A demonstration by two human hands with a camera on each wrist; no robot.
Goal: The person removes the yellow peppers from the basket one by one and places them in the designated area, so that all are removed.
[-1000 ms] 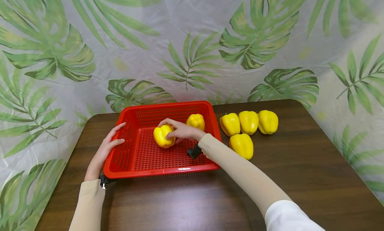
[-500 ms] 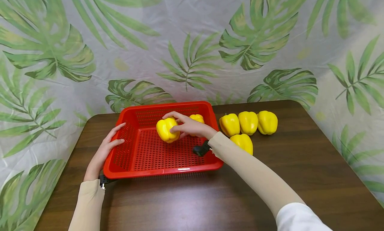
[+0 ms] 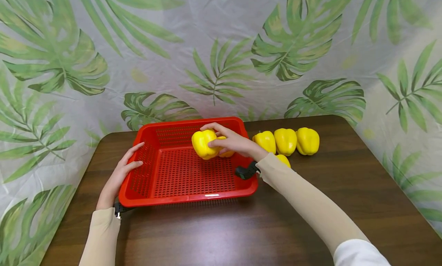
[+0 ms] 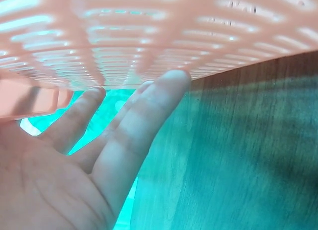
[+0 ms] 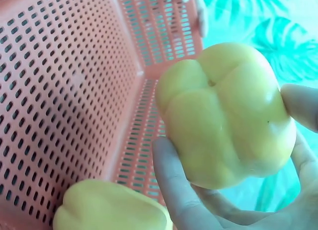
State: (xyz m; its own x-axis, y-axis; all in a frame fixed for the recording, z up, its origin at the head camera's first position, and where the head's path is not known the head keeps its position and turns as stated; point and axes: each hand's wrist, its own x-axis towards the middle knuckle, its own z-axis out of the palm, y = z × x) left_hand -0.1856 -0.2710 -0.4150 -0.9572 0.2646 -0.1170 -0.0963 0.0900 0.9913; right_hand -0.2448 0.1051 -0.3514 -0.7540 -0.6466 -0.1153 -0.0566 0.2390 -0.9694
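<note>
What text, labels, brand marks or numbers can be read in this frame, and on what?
None: no readable text in any view.
The red basket has a small pale patch on its front rim, too small to read.
The yellow pepper in the right hand, the other peppers and the leaf-print backdrop bear no writing.

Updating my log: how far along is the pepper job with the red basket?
Settled: one pepper lies in the red basket, four peppers sit on the table beside it. In hand: the right hand holds a yellow pepper above the basket; the left hand rests on its wall. Left: setting that pepper down, in or out I cannot tell.
</note>
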